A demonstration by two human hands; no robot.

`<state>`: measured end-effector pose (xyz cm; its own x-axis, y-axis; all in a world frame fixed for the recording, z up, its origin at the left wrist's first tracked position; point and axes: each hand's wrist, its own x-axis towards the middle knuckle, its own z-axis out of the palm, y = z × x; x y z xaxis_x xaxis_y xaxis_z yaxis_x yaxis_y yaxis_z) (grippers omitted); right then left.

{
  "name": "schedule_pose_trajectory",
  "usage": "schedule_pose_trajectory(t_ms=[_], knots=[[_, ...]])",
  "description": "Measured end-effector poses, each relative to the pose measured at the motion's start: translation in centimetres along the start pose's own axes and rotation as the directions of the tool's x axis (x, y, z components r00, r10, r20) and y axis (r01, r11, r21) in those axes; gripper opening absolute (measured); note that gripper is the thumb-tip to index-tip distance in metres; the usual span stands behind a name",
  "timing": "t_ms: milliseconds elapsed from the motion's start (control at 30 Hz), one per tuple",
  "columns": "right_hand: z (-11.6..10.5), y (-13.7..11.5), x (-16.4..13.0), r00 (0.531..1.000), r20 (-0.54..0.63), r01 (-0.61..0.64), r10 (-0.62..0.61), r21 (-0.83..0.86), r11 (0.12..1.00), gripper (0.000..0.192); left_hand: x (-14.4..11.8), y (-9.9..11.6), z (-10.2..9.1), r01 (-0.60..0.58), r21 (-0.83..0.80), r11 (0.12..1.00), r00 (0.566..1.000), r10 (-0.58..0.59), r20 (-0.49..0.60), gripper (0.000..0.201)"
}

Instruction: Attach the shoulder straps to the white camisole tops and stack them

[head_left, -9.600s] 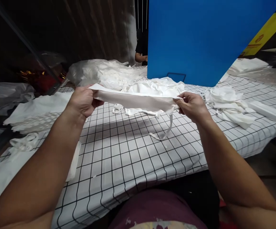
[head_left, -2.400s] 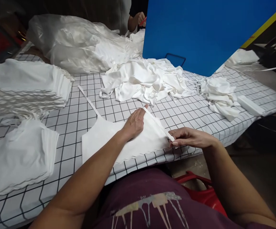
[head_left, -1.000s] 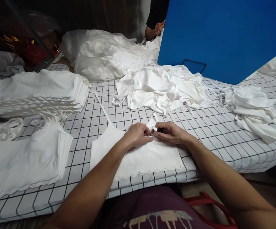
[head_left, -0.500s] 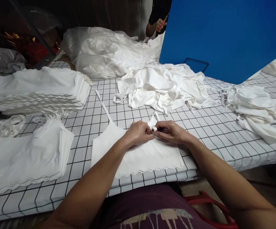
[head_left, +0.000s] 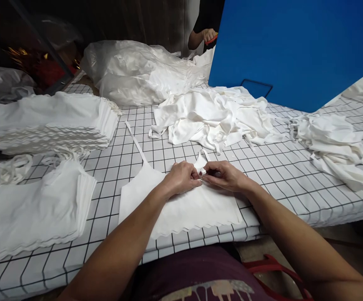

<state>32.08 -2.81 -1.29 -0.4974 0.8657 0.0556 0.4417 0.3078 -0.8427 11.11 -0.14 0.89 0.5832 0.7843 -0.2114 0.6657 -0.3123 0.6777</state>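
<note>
A white camisole top (head_left: 181, 207) with a scalloped hem lies flat on the checked table cover (head_left: 282, 167) in front of me. One thin strap (head_left: 135, 141) runs out toward the far left. My left hand (head_left: 181, 178) and my right hand (head_left: 224, 175) meet at the top's upper edge, fingertips pinched on the other strap (head_left: 201, 161), which is folded into a short loop between them.
Two stacks of folded white tops (head_left: 49, 121) (head_left: 34, 209) sit at the left. A loose heap of white tops (head_left: 213, 115) lies beyond my hands, another pile (head_left: 332, 142) at the right. A plastic bag of garments (head_left: 137, 71), a blue board (head_left: 294, 46) and another person's hand (head_left: 207, 35) stand behind.
Over the last second my hands have stayed together on the folded strap with only slight finger movement. Earlier the top was held up in the air, then laid flat.
</note>
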Motion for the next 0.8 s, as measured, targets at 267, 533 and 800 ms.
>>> schedule_pose_trajectory(t_ms=[267, 533, 800], knots=[[0.1, -0.2, 0.0, 1.0, -0.01, -0.003, 0.003, 0.011, 1.0, 0.024, 0.0, 0.1, 0.0, -0.002, 0.007, 1.0, 1.0, 0.002, 0.003, 0.012], [0.1, 0.1, -0.1, 1.0, -0.009, 0.002, -0.002, 0.011, 1.0, 0.021, 0.0, 0.1, 0.0, -0.018, 0.013, 1.0, 1.0, 0.018, 0.003, 0.012], [1.1, 0.2, 0.2, 0.997, -0.059, 0.057, -0.051, 0.106, 0.993, 0.015, 0.2, 0.0, 0.3, -0.052, 0.057, 0.997, 0.999, 0.053, -0.006, 0.013]])
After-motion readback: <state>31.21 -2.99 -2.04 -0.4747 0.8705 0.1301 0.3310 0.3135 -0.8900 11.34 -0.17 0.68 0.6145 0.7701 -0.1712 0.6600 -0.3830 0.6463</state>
